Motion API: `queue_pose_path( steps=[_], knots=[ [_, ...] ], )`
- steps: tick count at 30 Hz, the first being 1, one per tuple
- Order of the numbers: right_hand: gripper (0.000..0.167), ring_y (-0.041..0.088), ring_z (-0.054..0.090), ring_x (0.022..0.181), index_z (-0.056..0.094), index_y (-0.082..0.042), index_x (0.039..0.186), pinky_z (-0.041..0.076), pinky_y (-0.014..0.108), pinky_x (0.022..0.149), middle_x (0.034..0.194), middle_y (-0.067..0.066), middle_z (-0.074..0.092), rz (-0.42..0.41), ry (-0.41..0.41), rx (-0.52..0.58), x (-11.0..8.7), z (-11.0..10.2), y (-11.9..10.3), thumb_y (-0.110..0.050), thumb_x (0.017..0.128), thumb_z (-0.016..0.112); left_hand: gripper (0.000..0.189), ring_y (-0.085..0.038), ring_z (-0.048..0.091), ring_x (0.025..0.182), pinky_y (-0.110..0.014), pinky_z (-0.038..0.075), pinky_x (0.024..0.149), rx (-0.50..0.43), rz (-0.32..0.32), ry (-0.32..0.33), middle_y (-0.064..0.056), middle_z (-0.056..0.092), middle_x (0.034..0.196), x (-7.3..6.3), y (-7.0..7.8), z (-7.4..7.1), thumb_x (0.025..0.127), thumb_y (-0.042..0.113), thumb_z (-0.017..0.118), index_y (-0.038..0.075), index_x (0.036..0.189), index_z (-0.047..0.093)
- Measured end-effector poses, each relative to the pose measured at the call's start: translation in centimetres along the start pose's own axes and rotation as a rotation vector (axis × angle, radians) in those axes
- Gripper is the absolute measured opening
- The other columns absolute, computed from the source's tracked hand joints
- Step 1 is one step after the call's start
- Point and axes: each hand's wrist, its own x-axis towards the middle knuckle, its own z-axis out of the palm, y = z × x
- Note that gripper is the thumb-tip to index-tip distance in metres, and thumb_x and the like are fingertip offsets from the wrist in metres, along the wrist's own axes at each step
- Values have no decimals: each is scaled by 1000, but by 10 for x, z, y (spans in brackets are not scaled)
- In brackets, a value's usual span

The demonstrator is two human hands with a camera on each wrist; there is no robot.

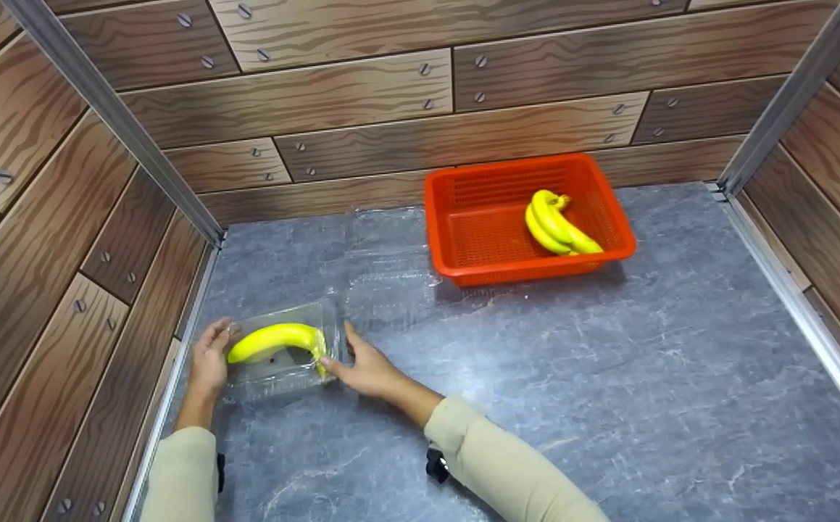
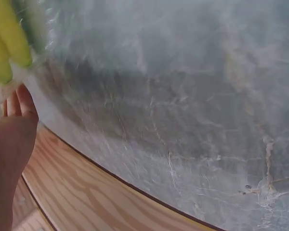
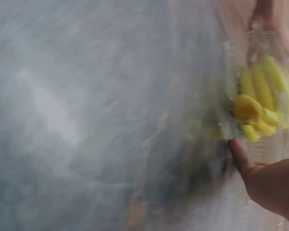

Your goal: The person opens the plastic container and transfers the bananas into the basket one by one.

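A clear plastic box [image 1: 267, 383] is held between both hands at the left of the table. Inside it lies a bunch of yellow bananas [image 1: 278, 336]; from the head only the top banana shows, while the right wrist view shows several bananas [image 3: 260, 91] through the plastic. My left hand [image 1: 209, 357] grips the box's left side, its fingers partly hidden behind the wall in the left wrist view. On the opposite side my right hand [image 1: 367, 368] holds the near right corner, thumb in front and a finger along the right wall.
A red plastic basket [image 1: 528, 274] stands against the back wall with a bunch of bananas [image 1: 554, 223] in its right half. Left of it lies another clear plastic container [image 1: 391, 286]. Wood-patterned walls [image 1: 362, 116] enclose the grey marbled table [image 1: 608, 377].
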Motion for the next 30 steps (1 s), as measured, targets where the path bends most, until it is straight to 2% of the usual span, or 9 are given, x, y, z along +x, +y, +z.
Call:
queue_pose_path(
  steps=[3,7,11,16,18,21,24,28,30],
  knots=[
    [100,36,49,154,11,-6,172,38,51,131,168,21,44,-24,-6,-29,-2,-3,3,-50,101,67,53,-40,44,155,-46,27,136,25,11,1,-30,42,166,-4,-1,4,117,20,24,-2,166,29],
    [105,37,44,157,7,-6,172,35,49,132,170,21,40,-70,-66,-92,-6,-6,5,-46,98,70,54,-42,42,155,-47,27,136,22,14,9,-31,43,165,-10,0,9,117,21,25,-2,165,30],
    [116,34,42,158,-1,-4,172,33,47,134,170,22,40,-90,-105,-71,-13,-8,8,-45,94,76,53,-32,48,152,-41,31,134,30,4,-20,-28,45,165,-17,0,15,117,22,26,0,165,32],
    [121,32,52,152,0,-6,172,41,47,129,166,23,46,-77,-95,-52,-22,-15,9,-53,92,78,52,5,60,125,-17,41,120,-13,12,-38,-29,47,163,-26,0,22,117,21,29,-1,164,34],
    [120,32,57,148,2,-7,172,46,47,125,163,24,50,-63,-85,-66,-24,-16,7,-60,93,75,51,13,59,116,-12,42,113,-41,21,-32,-30,47,162,-28,0,23,117,19,31,-3,162,36],
    [120,32,64,140,5,-7,172,51,48,120,156,24,58,-33,-56,-85,-27,-19,4,-66,92,72,50,14,59,113,-13,43,112,-44,24,-23,-30,50,160,-32,1,27,117,20,33,-3,161,38],
    [122,36,64,139,7,-6,172,51,50,119,157,25,57,-16,-21,-98,-29,-23,3,-63,90,76,49,13,59,113,-13,45,111,-36,33,-23,-30,53,157,-34,2,33,117,18,35,-5,159,40],
    [126,42,53,148,4,-11,173,43,55,126,170,25,39,7,-14,-50,-29,-29,4,-52,85,84,46,11,61,112,-8,45,106,-40,59,-10,-34,55,153,-38,3,41,115,12,36,-9,156,43],
    [129,45,45,154,6,-13,173,37,60,129,174,23,31,22,-7,-32,-28,-31,5,-52,81,88,46,4,64,118,-9,46,108,-31,68,-8,-34,55,153,-40,2,44,115,12,36,-9,155,43]
  ],
)
